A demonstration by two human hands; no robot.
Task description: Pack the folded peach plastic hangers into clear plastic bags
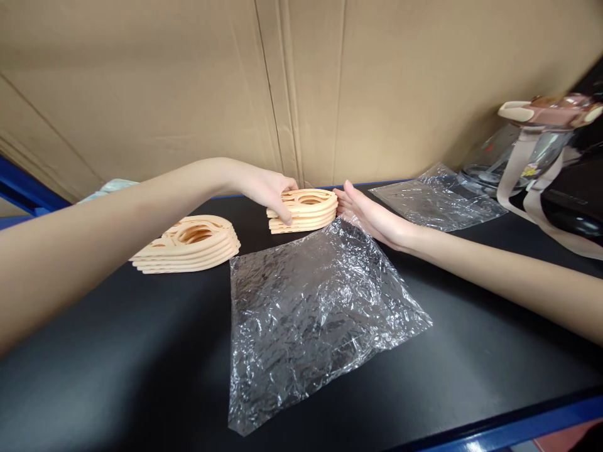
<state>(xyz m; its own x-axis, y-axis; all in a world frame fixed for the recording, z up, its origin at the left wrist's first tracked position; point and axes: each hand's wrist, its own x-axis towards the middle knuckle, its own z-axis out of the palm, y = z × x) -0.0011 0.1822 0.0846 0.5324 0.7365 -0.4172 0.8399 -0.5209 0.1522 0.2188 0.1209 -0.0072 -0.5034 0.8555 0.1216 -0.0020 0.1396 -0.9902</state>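
A short stack of peach-coloured plastic folding hangers (306,216) lies on the black table near the cardboard. My left hand (271,193) grips the left end of this stack, thumb on the near side and the other fingers mostly hidden behind. Held upright with fingers stretched, my right hand (365,213) is at the stack's right end, its fingertips at or very near the edge. A second stack of the same hangers (200,242) sits to the left, partly hidden under my left forearm. In front of my hands a clear, crinkled plastic bag (320,314) is spread flat.
Brown cardboard (188,81) stands as a wall behind the table (155,364). Another clear plastic bag (433,198) lies at the back right, beside a transparent bottle with a pink lid and strap (541,138). Blue edging (518,427) runs along the table's front right.
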